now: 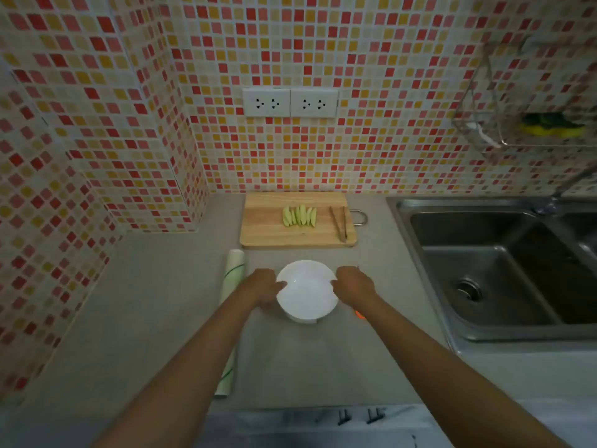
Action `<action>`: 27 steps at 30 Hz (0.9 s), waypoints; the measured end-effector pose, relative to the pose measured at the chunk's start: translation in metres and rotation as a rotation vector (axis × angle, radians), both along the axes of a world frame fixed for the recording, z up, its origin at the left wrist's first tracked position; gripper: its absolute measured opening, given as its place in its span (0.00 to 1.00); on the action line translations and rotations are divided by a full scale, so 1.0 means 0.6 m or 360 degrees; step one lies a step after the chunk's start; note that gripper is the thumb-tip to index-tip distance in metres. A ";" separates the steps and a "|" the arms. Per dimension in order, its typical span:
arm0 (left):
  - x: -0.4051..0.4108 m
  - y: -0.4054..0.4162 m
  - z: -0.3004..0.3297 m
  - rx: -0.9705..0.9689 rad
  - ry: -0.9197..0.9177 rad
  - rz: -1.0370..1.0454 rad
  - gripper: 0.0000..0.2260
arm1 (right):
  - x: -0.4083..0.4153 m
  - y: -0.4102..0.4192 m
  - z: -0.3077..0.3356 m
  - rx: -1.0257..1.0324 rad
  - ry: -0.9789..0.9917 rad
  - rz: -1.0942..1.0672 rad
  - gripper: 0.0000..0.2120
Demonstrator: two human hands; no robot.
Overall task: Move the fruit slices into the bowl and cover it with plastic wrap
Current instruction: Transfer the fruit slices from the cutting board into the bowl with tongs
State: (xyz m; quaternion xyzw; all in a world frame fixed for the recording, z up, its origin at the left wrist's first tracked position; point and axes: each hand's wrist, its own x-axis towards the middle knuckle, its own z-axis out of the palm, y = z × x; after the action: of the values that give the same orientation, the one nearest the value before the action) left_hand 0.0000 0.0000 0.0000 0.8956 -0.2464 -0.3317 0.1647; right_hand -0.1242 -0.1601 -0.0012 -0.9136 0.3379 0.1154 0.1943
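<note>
Both forearms are stretched over the countertop (pixel 161 302); the white bowl (pixel 306 291) is gripped at its rim by the left hand (pixel 265 286) and right hand (pixel 353 282). Fruit slices (pixel 299 216) are lined up on the cutting board (pixel 265 227) beyond, beside tongs (pixel 339 223); the plastic wrap roll (pixel 231 279) lies left of the bowl.

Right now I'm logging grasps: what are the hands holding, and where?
Both hold the bowl by its rim: left hand on its left edge, right hand on its right.

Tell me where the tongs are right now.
In the head view, the tongs lie on the right end of the cutting board, just right of the fruit slices and beyond the bowl.
</note>
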 end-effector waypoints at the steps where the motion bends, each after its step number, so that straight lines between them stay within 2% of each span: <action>1: -0.002 0.003 -0.011 -0.0100 0.0064 0.0045 0.15 | -0.002 0.002 -0.004 0.0019 0.0006 -0.0053 0.15; 3: -0.005 0.009 -0.022 -0.0255 0.0173 0.0164 0.14 | -0.006 0.007 -0.011 0.0116 -0.0062 -0.0198 0.14; 7: -0.006 0.006 -0.023 -0.0358 0.0172 0.0203 0.13 | 0.003 0.013 -0.015 0.0213 -0.0173 -0.0341 0.09; 10: 0.009 -0.004 -0.016 -0.0405 0.0115 0.0185 0.13 | 0.019 0.005 -0.014 0.0207 -0.0247 -0.0399 0.16; 12: 0.023 -0.015 -0.010 -0.0441 0.0081 0.0175 0.13 | 0.033 -0.005 -0.011 0.0225 -0.0281 -0.0430 0.16; 15: 0.047 -0.035 -0.007 -0.0455 0.0051 0.0157 0.14 | 0.054 -0.025 -0.008 0.0283 -0.0300 -0.0458 0.13; 27: 0.095 -0.071 -0.022 -0.0554 0.0001 0.0268 0.13 | 0.112 -0.074 -0.028 0.0408 -0.0257 -0.0411 0.14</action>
State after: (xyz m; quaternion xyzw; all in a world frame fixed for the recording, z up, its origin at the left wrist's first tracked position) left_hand 0.0570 -0.0428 -0.0133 0.8709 -0.2243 -0.2694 0.3445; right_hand -0.0572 -0.2045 -0.0179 -0.8368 0.4182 0.0580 0.3487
